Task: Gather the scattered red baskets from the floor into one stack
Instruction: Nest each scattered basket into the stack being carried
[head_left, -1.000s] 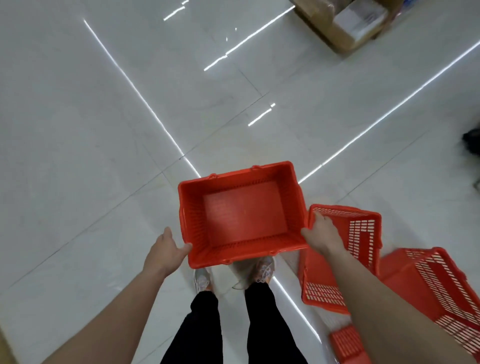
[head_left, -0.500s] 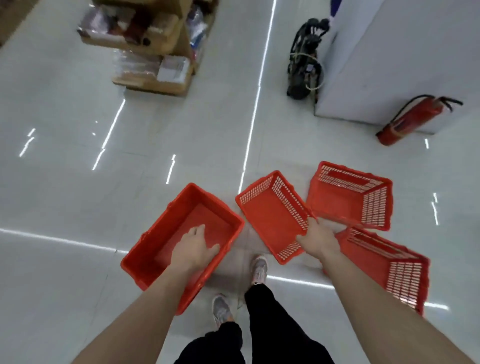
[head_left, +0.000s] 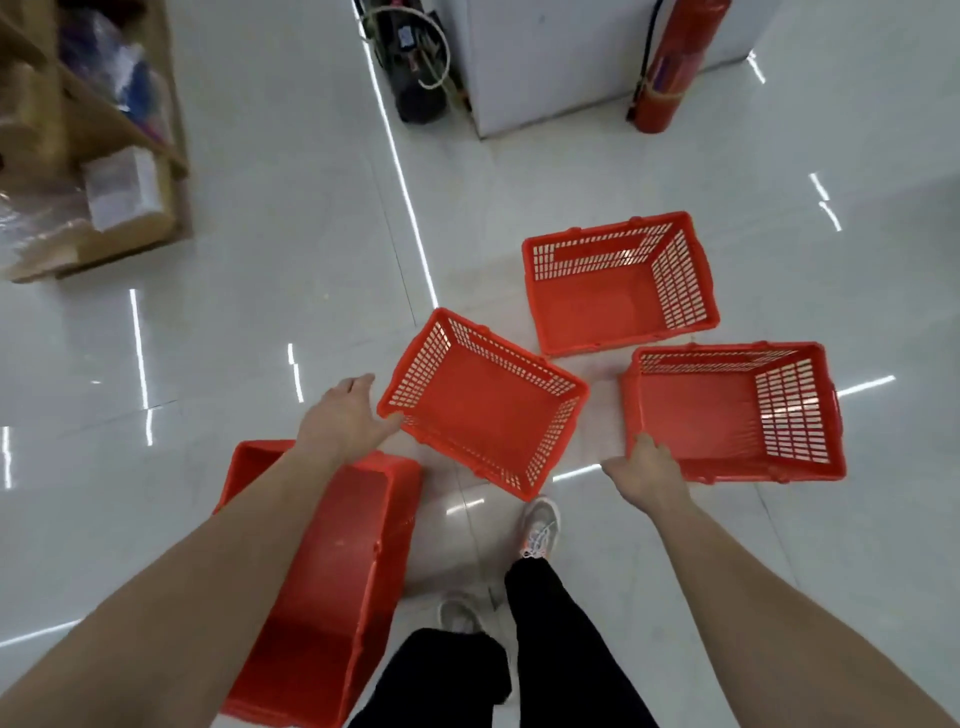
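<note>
Shop: 4 red baskets (head_left: 618, 291), stocked shelving (head_left: 93, 156), tiled floor (head_left: 285, 260).

Both arms extended forward; left hand (head_left: 344, 415) and right hand (head_left: 645, 470) loosely spread, palms down.

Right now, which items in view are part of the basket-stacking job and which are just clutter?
Job:
near-left basket
middle basket, left hand at its corner
right basket, right hand at its rim
far basket

Clutter:
fire extinguisher
wooden shelf of wrapped goods
black machine
</note>
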